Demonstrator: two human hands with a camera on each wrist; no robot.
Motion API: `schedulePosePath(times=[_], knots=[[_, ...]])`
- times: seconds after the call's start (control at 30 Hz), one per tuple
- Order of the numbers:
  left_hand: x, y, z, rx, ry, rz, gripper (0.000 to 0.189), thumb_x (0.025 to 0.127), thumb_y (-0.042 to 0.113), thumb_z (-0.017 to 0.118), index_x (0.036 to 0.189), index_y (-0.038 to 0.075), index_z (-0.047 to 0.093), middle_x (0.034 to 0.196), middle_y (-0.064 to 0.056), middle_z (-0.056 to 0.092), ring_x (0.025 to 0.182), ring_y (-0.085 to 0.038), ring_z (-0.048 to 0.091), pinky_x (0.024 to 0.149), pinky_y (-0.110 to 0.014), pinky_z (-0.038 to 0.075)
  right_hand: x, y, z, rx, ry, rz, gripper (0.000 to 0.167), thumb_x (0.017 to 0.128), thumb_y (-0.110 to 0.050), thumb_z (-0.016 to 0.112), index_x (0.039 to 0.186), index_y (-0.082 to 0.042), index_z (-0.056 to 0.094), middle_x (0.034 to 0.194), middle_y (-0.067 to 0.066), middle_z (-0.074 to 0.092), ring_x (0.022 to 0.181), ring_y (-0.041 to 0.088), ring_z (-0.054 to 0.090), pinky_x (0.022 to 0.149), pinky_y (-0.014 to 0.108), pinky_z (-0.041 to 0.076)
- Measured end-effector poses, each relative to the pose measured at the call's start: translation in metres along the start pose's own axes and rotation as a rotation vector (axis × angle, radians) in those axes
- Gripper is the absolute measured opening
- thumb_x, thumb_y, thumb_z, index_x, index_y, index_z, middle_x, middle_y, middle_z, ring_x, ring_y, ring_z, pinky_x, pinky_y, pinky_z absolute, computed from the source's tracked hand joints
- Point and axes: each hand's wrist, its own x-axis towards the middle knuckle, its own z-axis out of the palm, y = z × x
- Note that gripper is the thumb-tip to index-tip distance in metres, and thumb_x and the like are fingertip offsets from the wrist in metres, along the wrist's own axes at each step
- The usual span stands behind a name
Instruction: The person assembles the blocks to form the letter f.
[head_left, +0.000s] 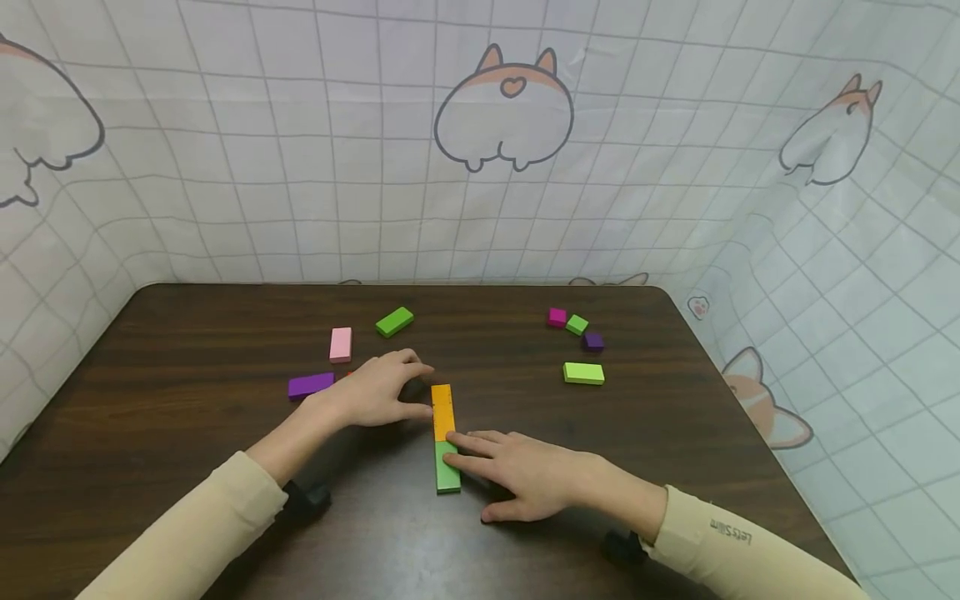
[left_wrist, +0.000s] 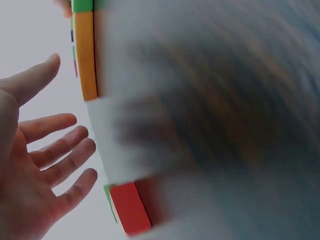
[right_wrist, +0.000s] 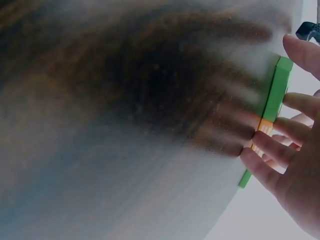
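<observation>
An orange block (head_left: pixel 443 408) and a green block (head_left: pixel 447 478) lie end to end on the dark table, forming one straight strip. My right hand (head_left: pixel 536 475) is at the strip's right side, with straight fingers touching it near the joint and on the green block. To the left of the orange block is my left hand (head_left: pixel 375 390), its thumb tip close to that block's edge. In the left wrist view its fingers are spread and hold nothing. A red block (left_wrist: pixel 131 207) lies beyond the left hand, mostly hidden by it in the head view.
On the left are a purple block (head_left: pixel 311 385), a pink block (head_left: pixel 341 345) and a darker green block (head_left: pixel 394 322). Toward the right lie a lime block (head_left: pixel 583 373) and small magenta (head_left: pixel 557 317), green (head_left: pixel 577 325) and dark purple blocks (head_left: pixel 592 342). A patterned curtain (head_left: pixel 300 167) stands behind the table.
</observation>
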Motion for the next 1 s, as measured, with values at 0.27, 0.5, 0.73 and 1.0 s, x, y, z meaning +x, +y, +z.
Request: schedulePosePath(times=[0.27,0.5,0.73,1.0], knots=[[-0.014,-0.021,-0.018,0.009,0.112,-0.06,0.057,0.092,0.032,0.08,0.136,0.0,0.064,0.128,-0.016,0.061,0.111,-0.031,0.061,0.094,-0.053,0.05,0.0,0.0,-0.001,0.027,0.002,-0.006,0.08,0.102,-0.044,0.063,0.166,-0.018,0.022,0.172,0.005,0.011,0.153,0.027,0.022,0.115,0.051,0.034],[-0.025,-0.041,-0.031,0.024,0.104,-0.116,0.055,0.09,0.029,0.082,0.134,0.0,0.066,0.13,-0.018,0.059,0.12,-0.037,0.057,0.101,-0.067,0.036,0.001,-0.001,-0.002,0.025,0.009,0.0,0.079,0.102,-0.044,0.063,0.165,-0.018,0.023,0.171,0.004,0.012,0.154,0.024,0.021,0.116,0.05,0.033],[-0.035,-0.057,-0.041,0.008,0.005,-0.13,0.057,0.084,0.032,0.087,0.127,0.0,0.069,0.124,-0.012,0.064,0.123,-0.037,0.054,0.097,-0.065,0.034,0.002,-0.001,-0.005,0.033,0.009,-0.002,0.078,0.102,-0.045,0.063,0.165,-0.019,0.025,0.171,0.007,0.012,0.152,0.023,0.025,0.116,0.048,0.033],[-0.039,-0.062,-0.045,-0.004,-0.111,-0.142,0.064,0.078,0.036,0.091,0.129,0.005,0.069,0.125,-0.008,0.062,0.117,-0.03,0.052,0.095,-0.058,0.033,0.002,-0.001,-0.006,0.064,-0.011,0.005,0.078,0.102,-0.044,0.063,0.165,-0.02,0.023,0.172,0.005,0.01,0.153,0.023,0.023,0.117,0.05,0.031]])
